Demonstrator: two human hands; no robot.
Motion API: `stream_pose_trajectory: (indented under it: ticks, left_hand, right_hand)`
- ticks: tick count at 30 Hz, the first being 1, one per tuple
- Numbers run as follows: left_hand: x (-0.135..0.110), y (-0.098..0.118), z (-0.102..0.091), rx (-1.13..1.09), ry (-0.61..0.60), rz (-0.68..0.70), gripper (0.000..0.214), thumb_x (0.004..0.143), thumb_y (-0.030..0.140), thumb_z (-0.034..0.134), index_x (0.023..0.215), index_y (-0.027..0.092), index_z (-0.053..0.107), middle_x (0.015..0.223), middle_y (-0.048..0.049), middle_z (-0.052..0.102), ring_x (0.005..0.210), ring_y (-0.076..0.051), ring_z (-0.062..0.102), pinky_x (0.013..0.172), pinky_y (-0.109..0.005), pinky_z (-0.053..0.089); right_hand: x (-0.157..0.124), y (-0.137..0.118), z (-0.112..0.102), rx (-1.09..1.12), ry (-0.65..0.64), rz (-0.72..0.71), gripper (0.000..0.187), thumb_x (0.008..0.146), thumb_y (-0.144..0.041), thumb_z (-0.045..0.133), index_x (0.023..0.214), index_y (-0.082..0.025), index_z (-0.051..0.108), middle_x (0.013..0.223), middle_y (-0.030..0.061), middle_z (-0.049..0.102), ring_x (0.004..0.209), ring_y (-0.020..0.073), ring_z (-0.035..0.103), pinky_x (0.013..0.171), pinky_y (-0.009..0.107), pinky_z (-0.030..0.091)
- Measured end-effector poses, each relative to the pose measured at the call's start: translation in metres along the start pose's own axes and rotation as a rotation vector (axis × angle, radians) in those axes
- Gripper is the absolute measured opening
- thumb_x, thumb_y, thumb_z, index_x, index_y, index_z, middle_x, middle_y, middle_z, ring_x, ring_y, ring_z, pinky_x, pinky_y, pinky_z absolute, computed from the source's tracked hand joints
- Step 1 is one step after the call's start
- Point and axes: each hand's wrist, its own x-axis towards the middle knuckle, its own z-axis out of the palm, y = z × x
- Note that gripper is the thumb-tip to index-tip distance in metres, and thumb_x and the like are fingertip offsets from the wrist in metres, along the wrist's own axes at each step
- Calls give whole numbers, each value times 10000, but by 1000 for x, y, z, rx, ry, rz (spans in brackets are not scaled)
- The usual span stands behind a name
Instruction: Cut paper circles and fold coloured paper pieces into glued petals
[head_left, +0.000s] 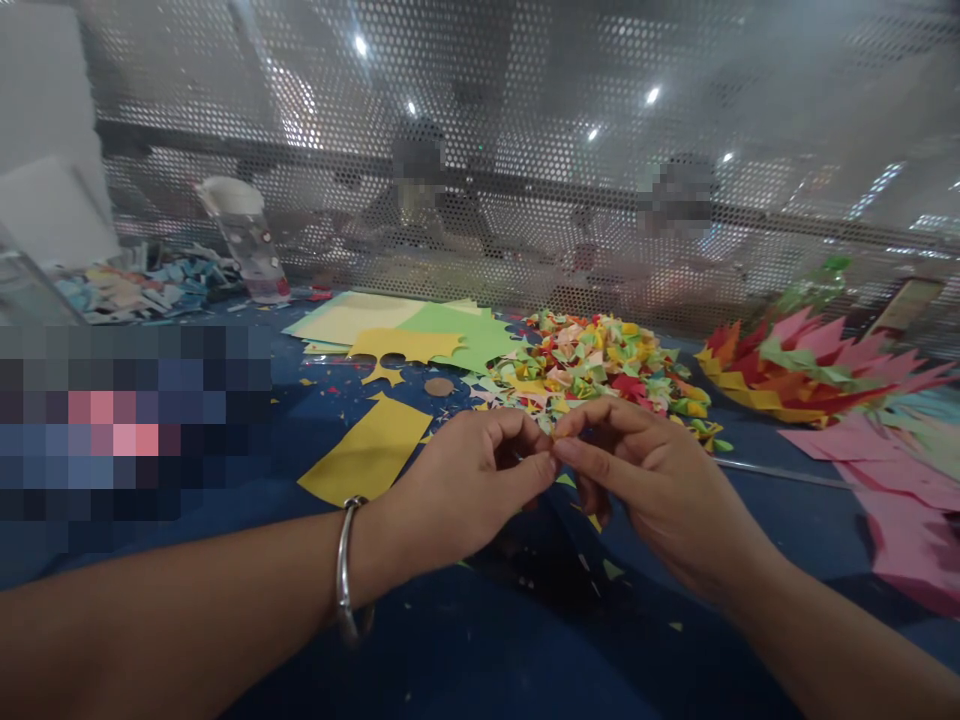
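My left hand [480, 470] and my right hand [645, 465] meet fingertip to fingertip above the blue table. Both are closed in a pinch. A tiny yellowish speck shows between the fingertips, but what they hold is too small and covered to make out. Just beyond the fingers lies a heap of small folded paper pieces [600, 360] in red, yellow, green and orange. Left of my left hand is a yellow paper sheet [367, 450], with a yellow cut-out scrap [409, 345] behind it. A dark object [547, 560] lies below my hands, its kind unclear.
Coloured paper sheets [360, 318] are stacked at the back. A clear bottle [251, 240] with a white lid stands left. On the right are a spiky folded-paper ring [817, 370] and pink paper sheets [900, 500]. A perforated metal panel [517, 130] rises behind the table.
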Motion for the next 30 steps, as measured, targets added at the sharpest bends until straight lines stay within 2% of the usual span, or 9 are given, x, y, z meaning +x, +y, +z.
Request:
stream_pose_trajectory:
  ticks: [6, 12, 16, 20, 27, 30]
  left_hand:
    - [0, 1, 2, -101, 2, -148, 157, 807, 313, 597, 725, 181, 582, 644, 38, 526, 556, -99, 500, 542, -219, 364]
    - [-1, -2, 0, -125, -27, -143, 147, 807, 297, 600, 724, 175, 597, 657, 30, 541, 592, -103, 504, 578, -232, 385]
    - [-2, -3, 1, -156, -42, -153, 161, 812, 326, 630, 793, 167, 631, 698, 10, 588, 641, -123, 560, 618, -249, 427]
    - [-1, -3, 2, -297, -49, -147, 186, 775, 297, 712, 859, 152, 632, 773, -16, 639, 715, -131, 608, 679, -248, 468]
    - [3, -1, 2, -443, 0, -244, 166, 818, 281, 681, 784, 129, 621, 724, -37, 666, 681, -122, 637, 640, -218, 473]
    - [4, -2, 1, -439, -7, -251, 179, 829, 296, 672, 782, 133, 614, 705, -33, 670, 667, -119, 641, 635, -212, 477]
  right_hand:
    - [1, -1, -1, 31, 4, -2, 194, 829, -331, 736, 887, -196, 610, 680, -68, 571, 446, 36, 506, 415, 152, 417]
    - [2, -1, 0, 59, -8, -4, 235, 825, -335, 739, 929, -211, 569, 777, -66, 572, 445, 23, 500, 406, 147, 423]
    - [2, -1, -1, 59, 0, -21, 234, 823, -339, 736, 926, -207, 572, 775, -67, 562, 442, 22, 494, 408, 150, 422]
    - [1, -2, -1, 56, 13, -26, 221, 818, -336, 736, 900, -200, 582, 758, -66, 569, 429, 21, 493, 399, 151, 403]
    - [0, -2, -1, 26, 42, -35, 169, 815, -307, 737, 859, -194, 620, 671, -65, 577, 430, 40, 497, 410, 166, 394]
    - [0, -2, -1, 50, 35, -23, 168, 802, -301, 748, 850, -196, 627, 656, -68, 568, 438, 44, 492, 418, 168, 393]
